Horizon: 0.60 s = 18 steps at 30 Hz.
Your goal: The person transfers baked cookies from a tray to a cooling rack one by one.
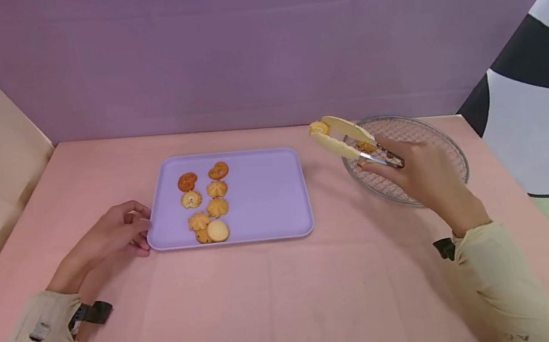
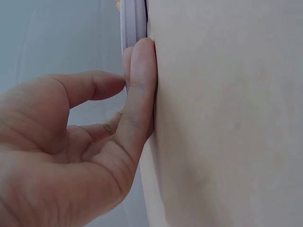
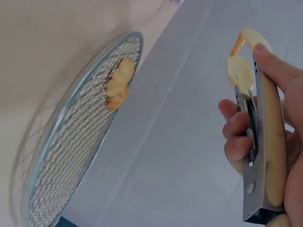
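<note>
The right hand (image 1: 423,167) grips the tongs (image 1: 341,146) between thumb and fingers, their arms apart at the middle and their pale tips pinching a ridged cookie (image 1: 319,128). That cookie hangs in the air, just left of the round wire rack (image 1: 445,145) and right of the tray (image 1: 268,196). Other cookies (image 3: 119,78) lie close together near the rim of the rack.

The left hand (image 1: 112,229) is loosely open, its fingertips touching the left edge of the purple tray, which lies flat on the pink table (image 1: 277,316). Eight cookies sit in the tray's left half, roughly in two columns: two pretzels (image 1: 218,170) at the far end, a ring (image 1: 191,199), three swirls (image 1: 217,189), and, at the near edge, a smooth round (image 1: 218,230) touching a darker speckled one (image 1: 202,237). A purple wall (image 1: 232,51) stands behind the table.
</note>
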Motion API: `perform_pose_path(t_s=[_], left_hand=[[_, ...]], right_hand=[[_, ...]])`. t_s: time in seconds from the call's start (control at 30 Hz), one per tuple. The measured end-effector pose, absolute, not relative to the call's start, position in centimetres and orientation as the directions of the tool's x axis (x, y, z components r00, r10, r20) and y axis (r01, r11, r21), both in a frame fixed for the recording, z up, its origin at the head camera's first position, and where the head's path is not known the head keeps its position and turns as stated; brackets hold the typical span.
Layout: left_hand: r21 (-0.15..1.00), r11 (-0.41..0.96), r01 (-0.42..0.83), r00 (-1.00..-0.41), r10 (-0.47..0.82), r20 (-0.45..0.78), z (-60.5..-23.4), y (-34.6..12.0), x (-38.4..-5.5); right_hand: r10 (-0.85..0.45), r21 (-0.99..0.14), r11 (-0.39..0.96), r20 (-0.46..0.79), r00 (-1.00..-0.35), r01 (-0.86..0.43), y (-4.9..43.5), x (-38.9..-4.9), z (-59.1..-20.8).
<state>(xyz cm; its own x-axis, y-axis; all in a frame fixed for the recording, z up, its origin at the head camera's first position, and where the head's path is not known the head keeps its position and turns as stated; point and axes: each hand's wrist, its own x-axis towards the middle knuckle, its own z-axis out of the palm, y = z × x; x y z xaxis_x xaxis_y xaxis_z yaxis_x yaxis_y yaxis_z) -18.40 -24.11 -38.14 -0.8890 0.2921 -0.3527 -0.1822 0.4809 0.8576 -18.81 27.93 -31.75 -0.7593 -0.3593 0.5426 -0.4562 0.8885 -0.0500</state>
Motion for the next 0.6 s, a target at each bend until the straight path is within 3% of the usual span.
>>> perform_pose_path(t_s=[0.13, 0.47, 0.6], left_hand=[[0.856, 0.484, -0.183, -0.89, 0.288, -0.353, -38.2, -24.1, -18.4], [0.863, 0.469, -0.188, -0.896, 0.279, -0.347, -38.3, -24.0, -18.4], [0.863, 0.473, -0.176, -0.896, 0.286, -0.339, -38.2, -24.0, -18.3]], right_hand=[[-0.292, -0.06, 0.924, 0.523, -0.801, -0.377, 28.9, -19.2, -31.8], [-0.217, -0.07, 0.95, 0.556, -0.802, -0.306, 31.6, -20.4, -32.5], [-0.167, -0.097, 0.962, 0.528, -0.833, -0.254, 32.5, -20.7, -33.1]])
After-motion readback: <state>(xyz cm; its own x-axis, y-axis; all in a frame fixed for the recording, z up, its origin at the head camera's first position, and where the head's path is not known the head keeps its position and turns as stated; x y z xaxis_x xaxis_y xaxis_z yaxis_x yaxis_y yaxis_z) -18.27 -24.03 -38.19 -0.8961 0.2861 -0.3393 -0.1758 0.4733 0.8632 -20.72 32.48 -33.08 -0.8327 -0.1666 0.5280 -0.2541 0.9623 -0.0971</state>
